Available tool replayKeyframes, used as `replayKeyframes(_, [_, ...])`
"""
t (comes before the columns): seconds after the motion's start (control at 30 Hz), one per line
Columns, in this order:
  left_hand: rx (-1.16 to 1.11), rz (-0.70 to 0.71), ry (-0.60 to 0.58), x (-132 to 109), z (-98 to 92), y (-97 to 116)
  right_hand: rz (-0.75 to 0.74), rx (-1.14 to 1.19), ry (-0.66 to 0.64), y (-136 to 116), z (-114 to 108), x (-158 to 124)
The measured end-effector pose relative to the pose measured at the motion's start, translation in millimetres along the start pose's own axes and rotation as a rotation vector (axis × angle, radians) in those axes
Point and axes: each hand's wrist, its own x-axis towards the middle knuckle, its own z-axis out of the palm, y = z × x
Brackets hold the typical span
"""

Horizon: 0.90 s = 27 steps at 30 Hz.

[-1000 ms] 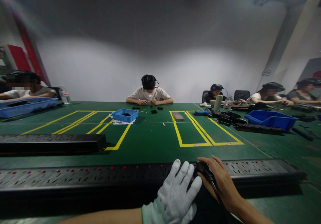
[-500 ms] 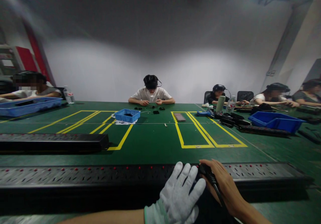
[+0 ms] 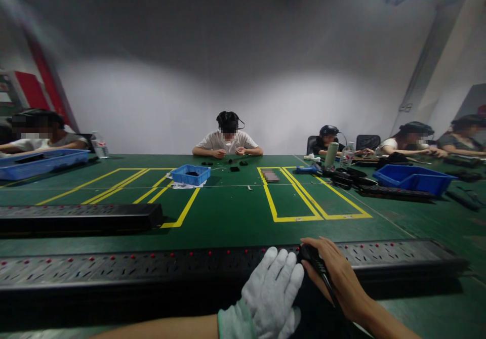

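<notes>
A long black power strip (image 3: pixel 163 267) with slotted sockets and a row of small red buttons lies across the table in front of me. My left hand (image 3: pixel 266 293), in a pale grey work glove with a green cuff, rests on it with fingers stretched out flat and close together. Beside it my bare right hand (image 3: pixel 337 278) grips a black plug (image 3: pixel 309 254), which sits at the strip's top face. Its ribbed cord runs down through my palm. The plug's prongs are hidden, and so is the part of the strip under both hands.
Another black strip (image 3: pixel 79 217) lies further left. Beyond are a small blue bin (image 3: pixel 190 175) with dark parts, blue trays (image 3: pixel 413 177) (image 3: pixel 41 162) on either side, yellow tape lines, a green bottle (image 3: pixel 331 156) and black tools (image 3: pixel 349 177). Several people sit along the far side.
The gloved fingers of my left hand have drawn together, the index side moving left and away from the plug. My right hand keeps its hold on the plug. The view has shifted slightly.
</notes>
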Motion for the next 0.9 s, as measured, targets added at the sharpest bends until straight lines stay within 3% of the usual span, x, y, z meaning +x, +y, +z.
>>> replayKeyframes(0.57, [0.038,-0.011,-0.084,-3.5,1.3,0.4,0.003,0.005,0.018,-0.3,0.6,-0.2])
replayKeyframes(0.9, [0.033,-0.002,-0.057,-2.8,1.4,0.3,-0.001,0.021,0.029,-2.1,-2.6,3.1])
